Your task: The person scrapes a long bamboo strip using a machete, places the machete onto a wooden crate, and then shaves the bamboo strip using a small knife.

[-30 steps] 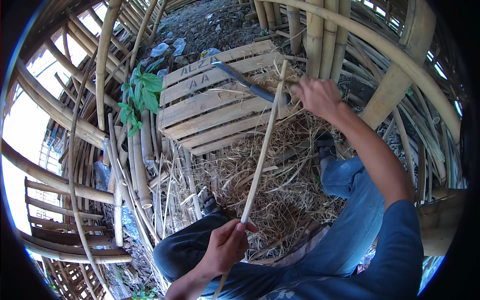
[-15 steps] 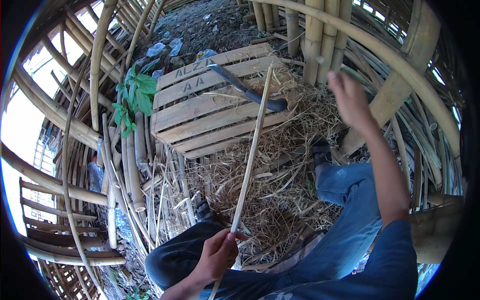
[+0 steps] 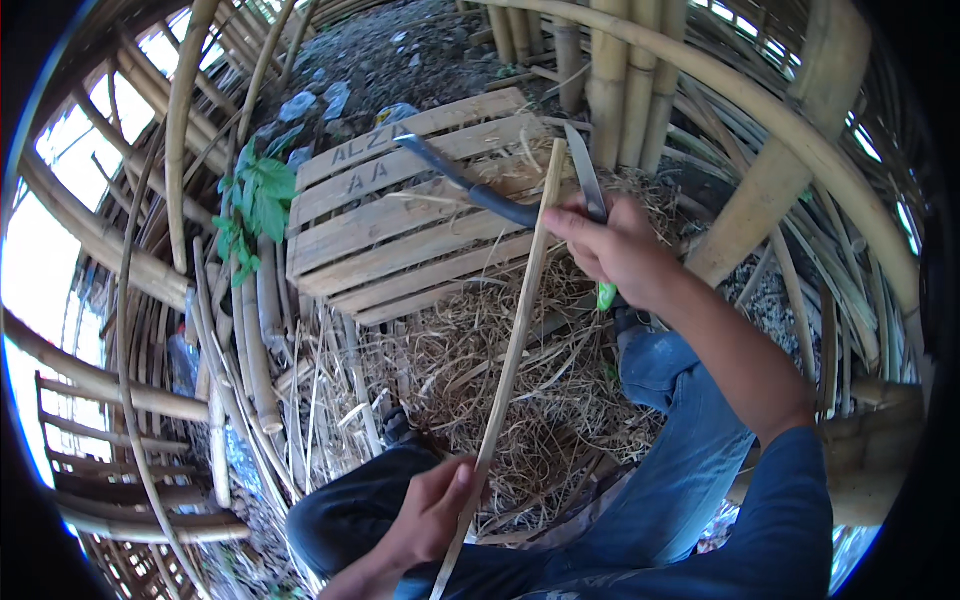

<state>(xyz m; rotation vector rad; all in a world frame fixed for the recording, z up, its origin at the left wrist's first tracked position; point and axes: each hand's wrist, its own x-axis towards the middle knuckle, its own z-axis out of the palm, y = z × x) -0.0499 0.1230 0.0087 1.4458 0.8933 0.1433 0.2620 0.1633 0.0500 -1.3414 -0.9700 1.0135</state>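
Note:
A long, pale bamboo strip [image 3: 518, 345] slants up and away from my lap. My left hand [image 3: 428, 512] is closed around its lower part. Near the strip's far end, my right hand [image 3: 622, 252] grips a knife [image 3: 585, 172] with a bright green handle, mostly hidden in the palm. The blade points up and away, just right of the strip's tip. My right thumb reaches to the strip and seems to touch it. Beyond lies a curved tool with a dark handle [image 3: 505, 206], resting on a slatted wooden crate [image 3: 400, 245].
Dry shavings [image 3: 540, 420] cover the ground between my legs and beside the crate. Upright bamboo poles [image 3: 610, 85] stand behind, and a thick bamboo post [image 3: 770, 190] leans at right. Cut bamboo lengths [image 3: 262, 350] and a leafy green plant [image 3: 262, 195] are at left.
My right hand has come down and left from the raised position at right to the strip's far end, and the knife now shows clearly. My left hand still holds the strip.

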